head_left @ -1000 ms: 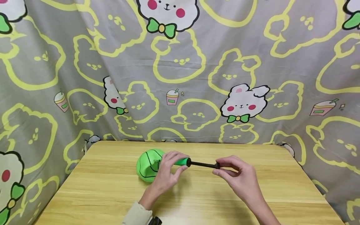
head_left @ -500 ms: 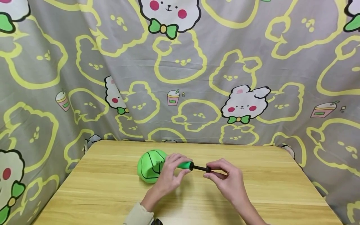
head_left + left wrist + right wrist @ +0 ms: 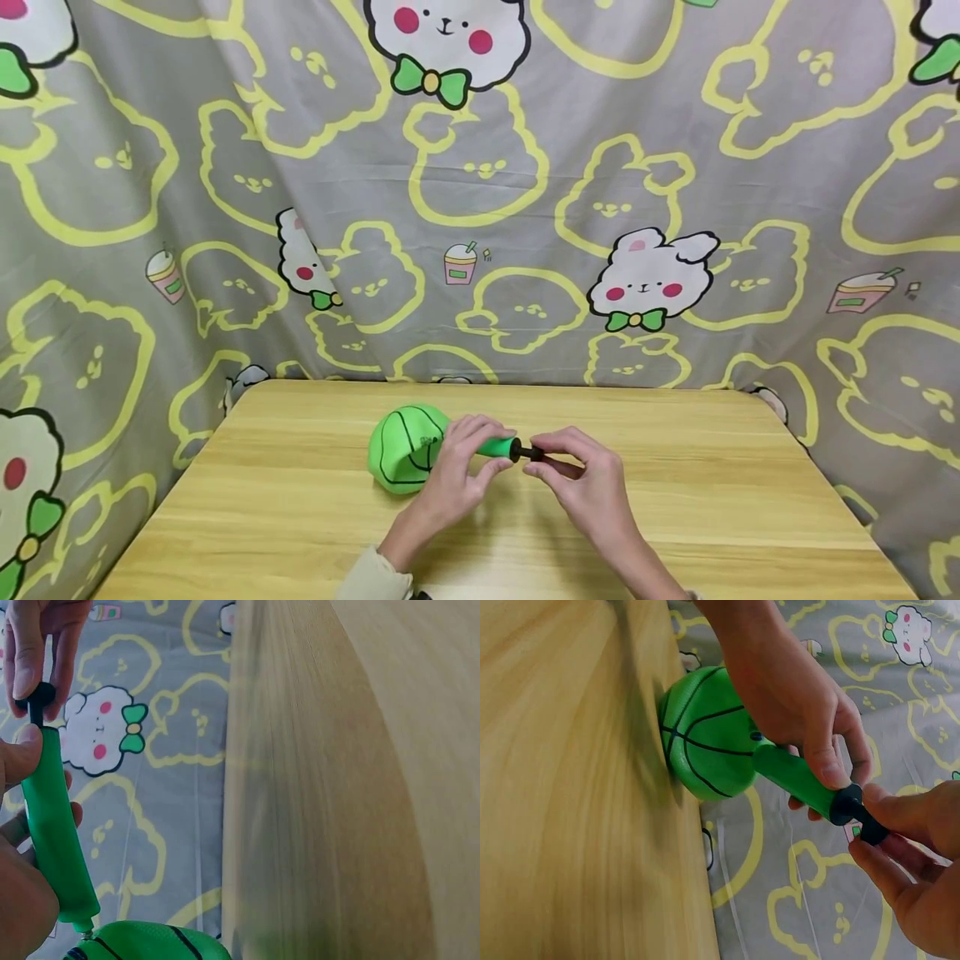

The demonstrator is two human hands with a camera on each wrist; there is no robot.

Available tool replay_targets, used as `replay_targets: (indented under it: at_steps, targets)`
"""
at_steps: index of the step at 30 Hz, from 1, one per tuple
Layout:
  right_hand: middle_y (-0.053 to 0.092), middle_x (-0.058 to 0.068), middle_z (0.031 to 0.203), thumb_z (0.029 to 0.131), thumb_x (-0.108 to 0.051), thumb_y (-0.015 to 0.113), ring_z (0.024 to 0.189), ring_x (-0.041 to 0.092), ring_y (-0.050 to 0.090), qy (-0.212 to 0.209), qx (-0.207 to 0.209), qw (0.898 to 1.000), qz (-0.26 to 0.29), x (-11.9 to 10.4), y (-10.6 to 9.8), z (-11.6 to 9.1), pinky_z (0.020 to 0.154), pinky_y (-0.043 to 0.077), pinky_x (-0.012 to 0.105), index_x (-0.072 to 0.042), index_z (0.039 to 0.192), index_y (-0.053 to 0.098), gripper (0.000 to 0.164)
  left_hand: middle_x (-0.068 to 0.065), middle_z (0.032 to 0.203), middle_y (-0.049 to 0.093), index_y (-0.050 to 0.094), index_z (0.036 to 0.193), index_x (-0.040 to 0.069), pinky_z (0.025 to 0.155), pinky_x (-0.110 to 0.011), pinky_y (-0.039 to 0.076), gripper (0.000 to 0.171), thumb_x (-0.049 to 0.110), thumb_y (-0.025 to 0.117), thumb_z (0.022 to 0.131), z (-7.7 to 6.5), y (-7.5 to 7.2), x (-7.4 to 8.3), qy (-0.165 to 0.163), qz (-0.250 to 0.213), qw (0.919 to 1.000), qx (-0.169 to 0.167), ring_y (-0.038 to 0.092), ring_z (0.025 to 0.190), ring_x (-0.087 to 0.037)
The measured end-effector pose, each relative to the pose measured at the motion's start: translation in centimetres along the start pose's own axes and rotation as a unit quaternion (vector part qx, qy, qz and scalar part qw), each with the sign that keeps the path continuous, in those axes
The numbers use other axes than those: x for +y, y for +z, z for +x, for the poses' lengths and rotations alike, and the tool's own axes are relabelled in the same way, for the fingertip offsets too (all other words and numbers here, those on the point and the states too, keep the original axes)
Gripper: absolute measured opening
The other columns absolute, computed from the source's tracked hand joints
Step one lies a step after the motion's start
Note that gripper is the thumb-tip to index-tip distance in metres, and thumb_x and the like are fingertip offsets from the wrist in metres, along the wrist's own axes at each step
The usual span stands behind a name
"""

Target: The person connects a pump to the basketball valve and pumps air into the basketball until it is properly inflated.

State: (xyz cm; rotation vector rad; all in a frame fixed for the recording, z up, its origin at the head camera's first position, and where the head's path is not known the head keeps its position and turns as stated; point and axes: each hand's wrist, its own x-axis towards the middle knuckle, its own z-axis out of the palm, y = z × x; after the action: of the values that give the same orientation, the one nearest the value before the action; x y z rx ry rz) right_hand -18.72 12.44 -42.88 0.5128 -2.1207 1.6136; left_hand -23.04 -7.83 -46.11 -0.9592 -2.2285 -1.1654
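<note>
My left hand (image 3: 461, 471) grips the green barrel of a hand pump (image 3: 58, 832), fingers curled round it. The thumb and fingers of my right hand (image 3: 592, 483) pinch the pump's black plunger handle (image 3: 874, 830). Only a short length of black rod shows between handle and barrel. At the pump's other end, a thin metal needle meets a green ball (image 3: 401, 450) with black lines, as the left wrist view shows. The ball is partly caved in on its near side and sits on the table, left of my left hand.
The wood-grain table (image 3: 300, 525) stretches out below both hands. A grey curtain (image 3: 517, 200) with yellow outlines and white cartoon animals hangs behind the table's far edge and along both sides.
My right hand has moved left toward my left hand, pushing the plunger rod most of the way into the barrel. My left hand keeps its grip and the ball stays almost in place.
</note>
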Motion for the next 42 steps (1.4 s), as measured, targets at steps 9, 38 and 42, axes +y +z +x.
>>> replay_targets:
  at_steps: [9,38,42]
  targets:
    - [0.073,0.001,0.101,0.08,-0.003,0.085,0.096,0.018,0.074,0.041,-0.017,0.999,-0.01,0.0,-0.3,0.1,0.074,0.059,0.029,-0.014,0.105,0.076,0.029,0.006,0.117,0.067,0.071,0.119,0.013,0.102,-0.047,0.037,0.03,0.017,0.078,0.09,0.0,-0.3,0.0,0.0,0.011,0.9999,0.0,0.059,0.116,-0.017]
    - [0.071,0.001,0.102,0.079,0.007,0.083,0.092,0.018,0.072,0.013,-0.04,0.999,-0.005,-1.8,-4.4,0.5,0.076,0.06,0.033,-0.014,0.106,0.074,0.035,0.008,0.119,0.068,0.067,0.119,0.018,0.105,-0.052,0.033,0.027,0.023,0.074,0.094,0.2,-1.7,-0.4,-0.033,0.0,0.9994,-0.01,0.061,0.116,-0.012]
    - [0.071,0.002,0.102,0.079,0.005,0.084,0.093,0.017,0.071,0.006,-0.042,0.999,-0.013,-2.2,-5.4,0.8,0.077,0.06,0.033,-0.013,0.107,0.074,0.034,0.008,0.118,0.068,0.067,0.12,0.018,0.105,-0.052,0.034,0.027,0.022,0.073,0.095,0.4,-2.1,-0.6,-0.029,0.004,0.9995,-0.006,0.061,0.116,-0.013]
